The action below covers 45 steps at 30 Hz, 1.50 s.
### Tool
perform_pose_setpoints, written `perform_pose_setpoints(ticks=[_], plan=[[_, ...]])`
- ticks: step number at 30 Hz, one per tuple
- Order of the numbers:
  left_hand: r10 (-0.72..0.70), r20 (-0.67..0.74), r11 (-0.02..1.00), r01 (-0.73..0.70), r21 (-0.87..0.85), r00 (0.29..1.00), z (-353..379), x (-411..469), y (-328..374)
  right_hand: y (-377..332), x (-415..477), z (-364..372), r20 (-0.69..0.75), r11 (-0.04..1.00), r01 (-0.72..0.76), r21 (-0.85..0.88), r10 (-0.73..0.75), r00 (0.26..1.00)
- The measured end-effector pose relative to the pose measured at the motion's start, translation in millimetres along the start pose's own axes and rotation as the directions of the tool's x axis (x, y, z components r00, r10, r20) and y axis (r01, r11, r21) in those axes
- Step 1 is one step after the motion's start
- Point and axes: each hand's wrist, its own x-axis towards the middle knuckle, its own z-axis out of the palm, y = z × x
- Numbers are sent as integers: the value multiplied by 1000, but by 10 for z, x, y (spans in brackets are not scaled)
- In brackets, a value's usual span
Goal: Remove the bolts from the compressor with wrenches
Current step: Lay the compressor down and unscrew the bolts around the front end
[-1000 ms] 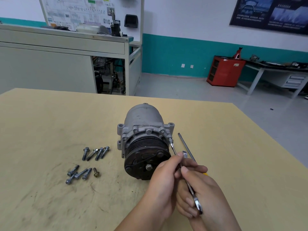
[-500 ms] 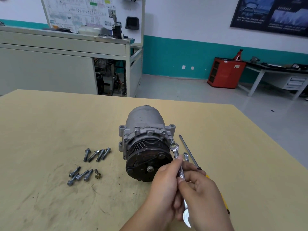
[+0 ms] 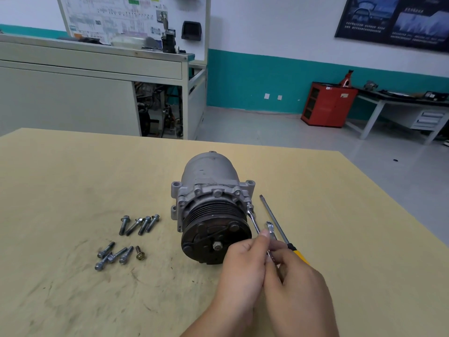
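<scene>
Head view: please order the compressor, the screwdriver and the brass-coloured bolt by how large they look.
1. compressor, clearly the largest.
2. screwdriver, long but thin; its yellow handle is partly hidden behind the right hand.
3. brass-coloured bolt, the smallest.

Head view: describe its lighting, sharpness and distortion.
Head view: soft, even light, only faint shadows under the compressor and loose bolts; head view: wide angle skews the far edge of the table; head view: left hand and right hand on the wrench look slightly soft.
</scene>
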Motion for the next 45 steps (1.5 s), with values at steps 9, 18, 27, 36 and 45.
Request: perform_pose_setpoints(ticks=[9,18,27,36,45], plan=[[-69,19,998,70,-10,997,12,-68,85,45,70,-54,145,874,-85,478,17,989],[-28,15,1000,28,-10,999,43,-74,7,124,59,-191,328,720,-237,652,14,944],[-25,-48,999,26,20,999,97,-58,4,273,222,-217,426,736,-241,632,-70,902],[-50,-46,998,49,-34,998,182,-53,67,222,330,-471,528,749,-313,584,-58,847],[-209,-6,903,190,-385,978,195,-55,91,112,293,-460,413,894,-150,423,-43,910]])
